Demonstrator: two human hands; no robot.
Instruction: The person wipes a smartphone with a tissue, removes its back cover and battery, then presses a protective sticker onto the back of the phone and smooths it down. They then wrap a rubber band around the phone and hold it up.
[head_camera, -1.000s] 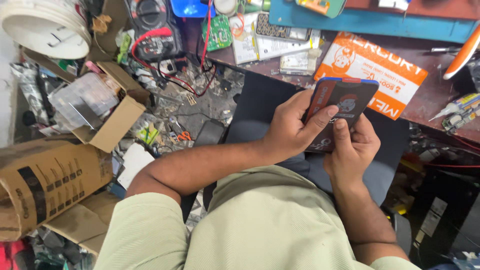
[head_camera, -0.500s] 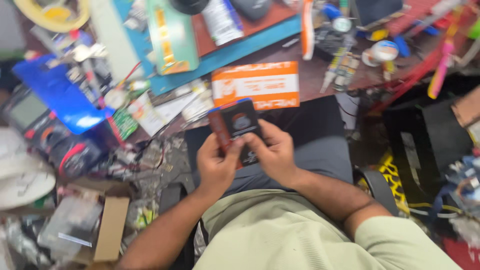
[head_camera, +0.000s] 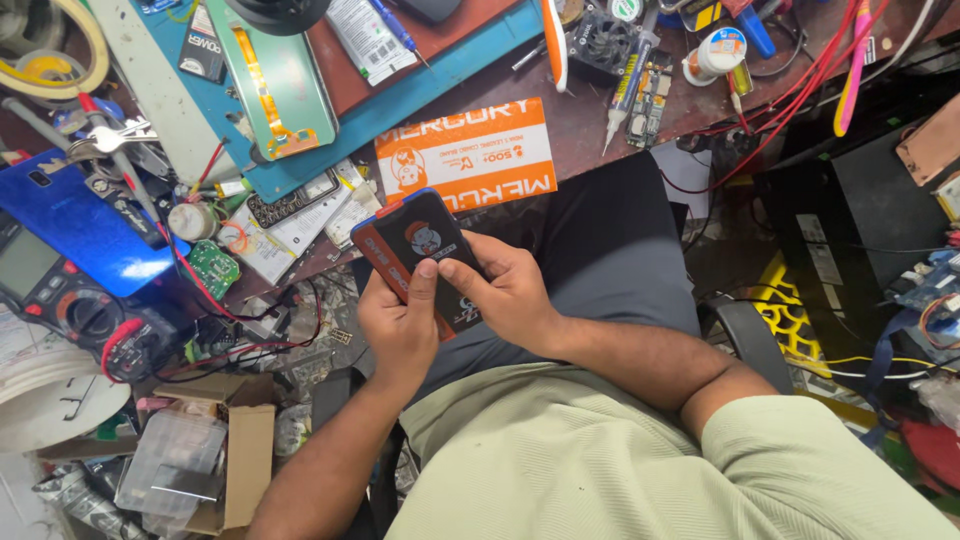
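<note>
We're gripping a dark packet (head_camera: 425, 250) w/ both hands over our lap: left hand (head_camera: 400, 325) clamped at 7 o'clock, right hand (head_camera: 505, 290) at 4. Cardboard box (head_camera: 235, 465), 8 o'clock, is holding clear plastic wrap (head_camera: 175, 465).

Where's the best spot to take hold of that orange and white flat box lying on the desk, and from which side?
Take the orange and white flat box by its two long edges, near the middle, coming from above. It lies flat on the desk with nothing on top, and its near long edge sits close to the desk's front. Both hands are busy: the left hand and right hand hold a dark packet.
</note>
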